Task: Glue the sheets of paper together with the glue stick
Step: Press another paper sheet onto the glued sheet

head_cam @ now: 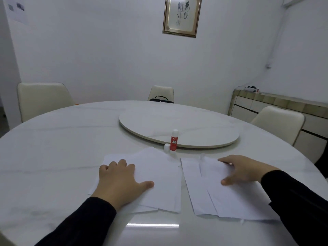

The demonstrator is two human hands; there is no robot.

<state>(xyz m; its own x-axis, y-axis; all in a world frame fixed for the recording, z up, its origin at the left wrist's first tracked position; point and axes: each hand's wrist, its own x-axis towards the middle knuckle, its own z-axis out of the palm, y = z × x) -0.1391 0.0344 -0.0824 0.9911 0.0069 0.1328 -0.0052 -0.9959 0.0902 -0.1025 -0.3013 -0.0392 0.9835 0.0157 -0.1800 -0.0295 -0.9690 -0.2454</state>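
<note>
Two loose piles of white paper lie on the white round table. My left hand (118, 181) rests flat on the left pile (159, 183), fingers spread. My right hand (243, 169) lies on the right pile (230, 197), with fingers and thumb around the top sheet's far edge. Whether it grips the sheet I cannot tell. A red and white glue stick (174, 140) stands upright beyond the piles, between them, uncapped. Its white cap (166, 148) stands just to its left.
A raised round turntable (179, 125) fills the table's middle, right behind the glue stick. Cream chairs (42, 98) stand around the table (53, 148); the far one holds a black bag (161, 99). A sideboard (284, 103) runs along the right wall.
</note>
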